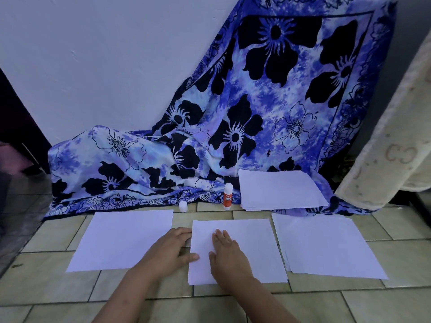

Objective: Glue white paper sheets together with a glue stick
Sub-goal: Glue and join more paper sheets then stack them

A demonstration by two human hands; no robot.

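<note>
Three lots of white paper lie side by side on the tiled floor: a left sheet [123, 238], a middle pair of stacked sheets [251, 248] and a right pair [326, 245]. My right hand [227, 255] presses flat on the left part of the middle sheets. My left hand [170, 248] rests at their left edge, thumb on the paper. Behind them an orange and white glue stick [227, 197] stands upright without its cap. The white cap [183, 206] stands apart to its left. A stack of white sheets [279, 190] lies on the cloth at the back.
A blue floral cloth [233, 127] hangs from the white wall and spreads onto the tiles. A cream fabric [391, 148] hangs at the right edge. A dark doorway [21, 127] is at the far left.
</note>
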